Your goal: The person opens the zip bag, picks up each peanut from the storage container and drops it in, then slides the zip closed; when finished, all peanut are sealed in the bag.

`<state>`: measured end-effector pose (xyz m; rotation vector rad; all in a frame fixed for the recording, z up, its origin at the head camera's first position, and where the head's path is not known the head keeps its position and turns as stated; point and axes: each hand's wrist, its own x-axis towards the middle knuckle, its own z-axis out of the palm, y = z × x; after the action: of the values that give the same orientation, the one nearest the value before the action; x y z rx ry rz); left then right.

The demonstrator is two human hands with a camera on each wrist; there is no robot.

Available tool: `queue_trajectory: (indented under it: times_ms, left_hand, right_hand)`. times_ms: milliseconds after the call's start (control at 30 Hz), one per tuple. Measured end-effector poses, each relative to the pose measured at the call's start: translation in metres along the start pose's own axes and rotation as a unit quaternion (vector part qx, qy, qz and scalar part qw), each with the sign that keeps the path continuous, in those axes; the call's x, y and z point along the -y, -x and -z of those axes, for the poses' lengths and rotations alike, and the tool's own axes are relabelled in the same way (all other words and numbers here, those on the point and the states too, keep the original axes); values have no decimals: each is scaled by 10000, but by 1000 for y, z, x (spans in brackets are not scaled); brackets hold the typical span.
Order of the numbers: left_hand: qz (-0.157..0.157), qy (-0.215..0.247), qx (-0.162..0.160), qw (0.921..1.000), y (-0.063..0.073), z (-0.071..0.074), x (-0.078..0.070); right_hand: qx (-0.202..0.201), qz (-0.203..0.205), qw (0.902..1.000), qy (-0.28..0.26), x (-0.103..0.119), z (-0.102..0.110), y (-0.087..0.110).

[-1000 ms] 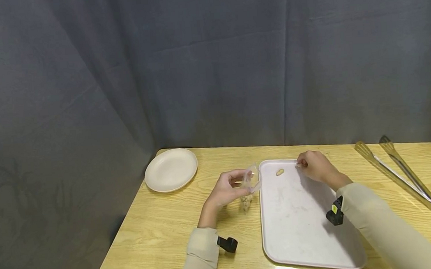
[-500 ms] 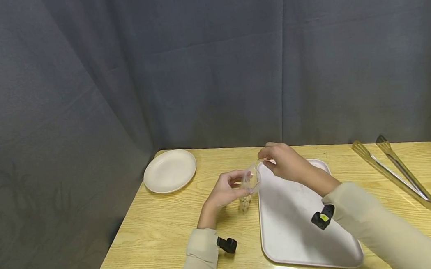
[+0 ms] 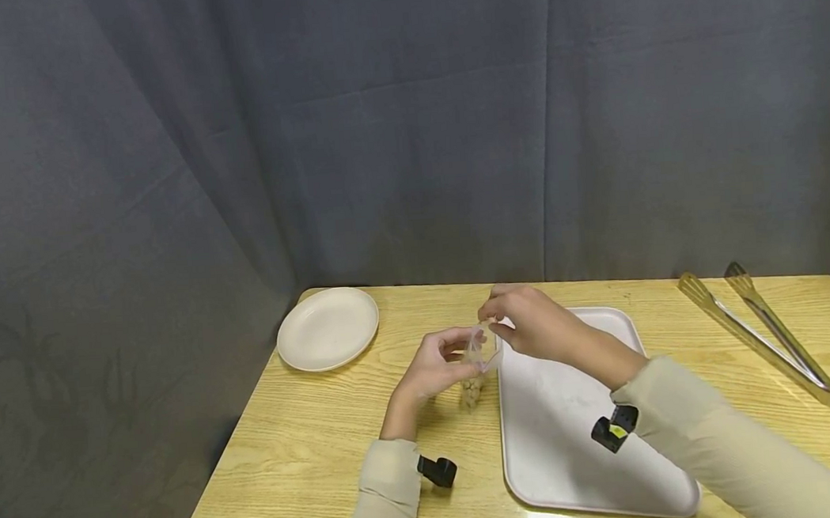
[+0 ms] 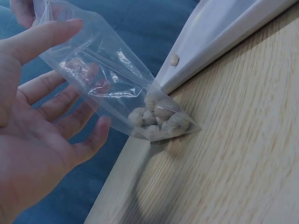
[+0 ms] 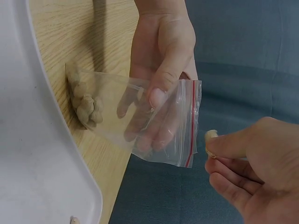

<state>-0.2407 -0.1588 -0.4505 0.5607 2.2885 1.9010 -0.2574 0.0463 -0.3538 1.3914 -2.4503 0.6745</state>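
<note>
While the left hand (image 3: 433, 366) grips a clear bag (image 5: 114, 116) just beside the tray (image 3: 576, 439), thumb on one side and fingers on the other, the right hand (image 3: 529, 323) pinches one pale tan piece (image 5: 211, 135) near the bag's mouth. A red stripe (image 5: 192, 126) runs along the zip closure. Rounded, knobbly tan pieces (image 4: 161, 116) fill the bottom corner, probably unshelled peanuts, though the plastic blurs them, low over the wooden surface (image 3: 291, 457).
</note>
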Motion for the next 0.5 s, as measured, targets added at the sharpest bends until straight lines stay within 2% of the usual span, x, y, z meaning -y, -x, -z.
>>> queue_trajectory:
  times_ms: [333, 500]
  left_hand:
    - [-65, 98, 39, 9999, 0, 0, -1]
    - [-61, 59, 19, 10000, 1, 1, -1]
  right_hand:
    - [124, -60, 9999, -9, 0, 2, 0]
    - [78, -317, 9994, -65, -14, 5, 2]
